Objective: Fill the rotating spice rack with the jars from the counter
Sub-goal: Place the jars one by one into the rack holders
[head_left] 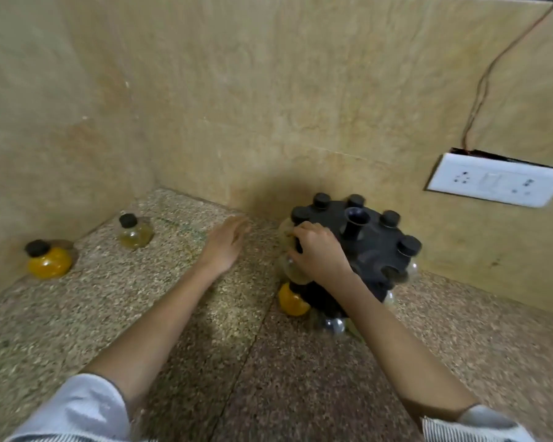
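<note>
The black rotating spice rack (369, 247) stands on the counter near the back wall, with several black-capped jars in its upper ring and an orange-filled jar (292, 301) in its lower ring. My right hand (320, 250) is closed around a clear jar (292, 271) at the rack's left side. My left hand (227, 244) hovers open over the counter, just left of the rack, holding nothing. Two jars stand loose at the far left: an orange-filled one (48, 261) and an amber one (134, 231), both with black caps.
The speckled granite counter (179, 314) meets beige tiled walls at the left and back. A white socket plate (495, 180) hangs on the wall to the right, with a thin cable (482, 90) running up from it.
</note>
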